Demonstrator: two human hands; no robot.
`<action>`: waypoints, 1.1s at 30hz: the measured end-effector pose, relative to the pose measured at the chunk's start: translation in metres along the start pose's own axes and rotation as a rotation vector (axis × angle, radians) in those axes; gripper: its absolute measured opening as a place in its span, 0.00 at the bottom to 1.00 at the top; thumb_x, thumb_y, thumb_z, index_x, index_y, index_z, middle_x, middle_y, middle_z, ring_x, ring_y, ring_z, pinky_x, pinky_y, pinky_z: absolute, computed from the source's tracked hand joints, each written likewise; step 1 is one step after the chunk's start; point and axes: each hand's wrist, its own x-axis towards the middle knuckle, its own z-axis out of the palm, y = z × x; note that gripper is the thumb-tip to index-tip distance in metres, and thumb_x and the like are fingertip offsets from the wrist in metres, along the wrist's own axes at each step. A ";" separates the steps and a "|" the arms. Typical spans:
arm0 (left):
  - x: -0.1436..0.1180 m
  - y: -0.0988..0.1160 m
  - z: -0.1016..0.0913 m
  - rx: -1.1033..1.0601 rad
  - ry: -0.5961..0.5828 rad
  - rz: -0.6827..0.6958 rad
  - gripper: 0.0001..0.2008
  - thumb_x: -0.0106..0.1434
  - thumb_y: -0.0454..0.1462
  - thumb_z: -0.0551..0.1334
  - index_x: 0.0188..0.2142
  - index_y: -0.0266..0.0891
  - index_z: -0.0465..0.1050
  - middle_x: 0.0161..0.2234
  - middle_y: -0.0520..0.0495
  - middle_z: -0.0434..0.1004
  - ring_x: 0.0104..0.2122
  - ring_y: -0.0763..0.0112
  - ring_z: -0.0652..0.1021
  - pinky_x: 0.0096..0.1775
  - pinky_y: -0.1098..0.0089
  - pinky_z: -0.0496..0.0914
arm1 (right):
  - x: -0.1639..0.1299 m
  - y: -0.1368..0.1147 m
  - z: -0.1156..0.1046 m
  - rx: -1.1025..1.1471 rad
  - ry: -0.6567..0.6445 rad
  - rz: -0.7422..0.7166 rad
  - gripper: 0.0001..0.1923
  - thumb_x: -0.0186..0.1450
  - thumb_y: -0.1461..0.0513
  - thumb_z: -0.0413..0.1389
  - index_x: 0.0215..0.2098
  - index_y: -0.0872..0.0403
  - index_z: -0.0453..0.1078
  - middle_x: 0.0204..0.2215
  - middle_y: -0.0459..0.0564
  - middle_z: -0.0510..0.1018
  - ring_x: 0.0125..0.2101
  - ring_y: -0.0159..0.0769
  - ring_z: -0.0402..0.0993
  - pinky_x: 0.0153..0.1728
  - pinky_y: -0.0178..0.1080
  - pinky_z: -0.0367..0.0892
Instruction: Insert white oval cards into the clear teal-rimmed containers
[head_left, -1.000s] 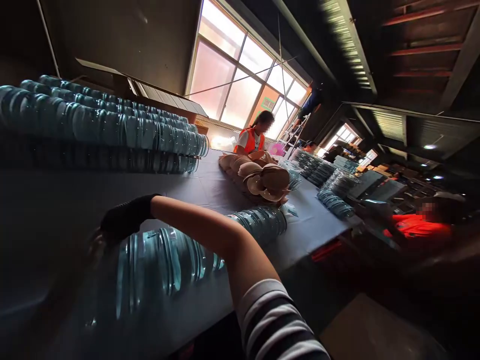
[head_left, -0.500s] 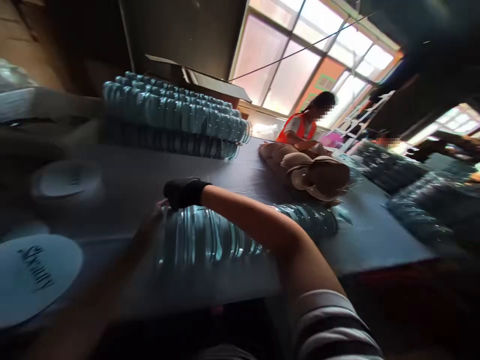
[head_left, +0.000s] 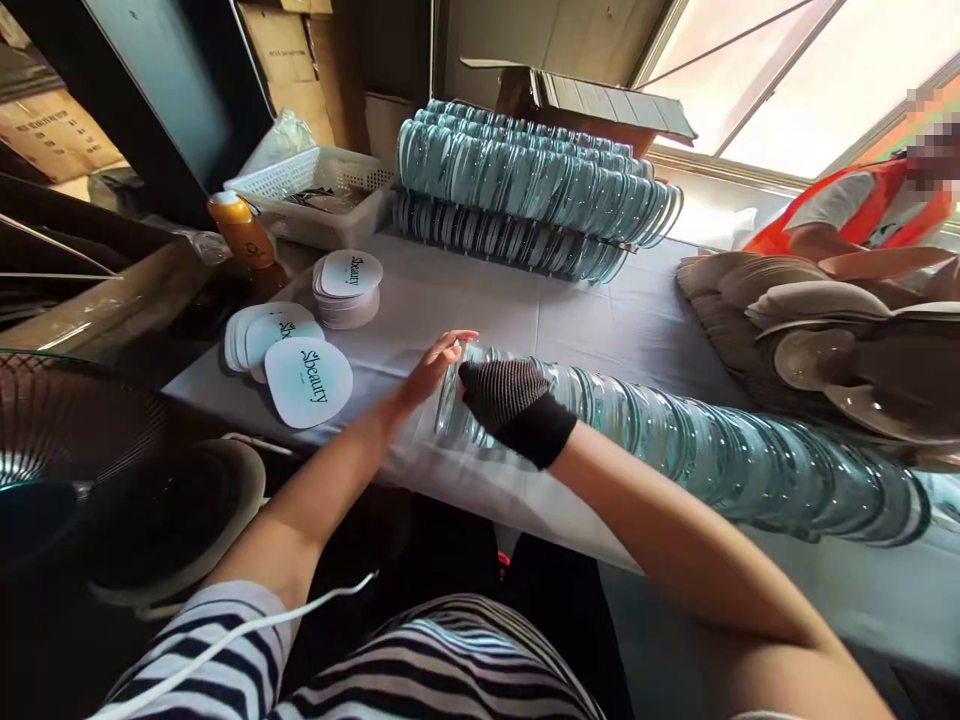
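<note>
Fingers (head_left: 450,345) of the bare left hand (head_left: 431,368) are stretched out flat against the end face of a long row of clear glass lids (head_left: 675,440), acting as a stop so the row, lying on its side, does not slump toward nine o'clock. The right hand (head_left: 510,400), in a dark knitted glove, is draped over the top of the first lids just to the three o'clock side of the left, its fingers curled down around them; how tightly it grips cannot be told, since the fingertips fall behind the glass. That row runs from the middle of the tabletop (head_left: 487,300) out toward four o'clock.

At twelve o'clock a larger stack of lid rows (head_left: 525,195) lies two layers deep, with a white basket (head_left: 315,200) beside it. Round printed cards (head_left: 309,380) sit in small piles at nine o'clock, near an orange bottle (head_left: 247,240). Brown paper liners (head_left: 810,330) are heaped at three o'clock, in front of a person in an orange vest (head_left: 862,210), cut off by the frame edge.

A dark fan grille at lower left is only partly in view.
</note>
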 end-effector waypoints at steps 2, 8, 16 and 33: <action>0.001 -0.002 0.000 -0.017 -0.041 0.053 0.22 0.61 0.43 0.51 0.51 0.41 0.71 0.52 0.44 0.72 0.54 0.57 0.69 0.57 0.59 0.61 | -0.021 -0.019 0.026 0.041 -0.024 -0.003 0.18 0.71 0.63 0.41 0.48 0.54 0.71 0.35 0.58 0.79 0.39 0.43 0.77 0.37 0.41 0.70; 0.006 -0.006 -0.004 0.090 -0.105 0.019 0.26 0.63 0.45 0.47 0.57 0.41 0.64 0.57 0.43 0.68 0.56 0.59 0.68 0.57 0.60 0.63 | -0.052 -0.054 0.091 -0.007 -0.055 0.144 0.22 0.69 0.69 0.37 0.48 0.54 0.71 0.36 0.56 0.80 0.35 0.44 0.78 0.31 0.40 0.69; -0.002 0.057 -0.014 0.673 -0.106 0.310 0.32 0.65 0.54 0.51 0.61 0.38 0.61 0.63 0.40 0.61 0.63 0.57 0.60 0.63 0.56 0.54 | -0.043 0.051 0.008 -0.023 0.212 0.221 0.21 0.72 0.55 0.40 0.49 0.51 0.73 0.42 0.56 0.79 0.41 0.41 0.76 0.38 0.37 0.66; -0.015 0.070 0.034 1.189 -0.330 0.291 0.29 0.63 0.51 0.58 0.61 0.47 0.60 0.60 0.45 0.66 0.59 0.57 0.67 0.64 0.48 0.49 | 0.078 0.098 -0.033 -0.035 -0.624 -0.140 0.20 0.57 0.55 0.63 0.37 0.66 0.75 0.26 0.54 0.77 0.26 0.36 0.73 0.30 0.38 0.67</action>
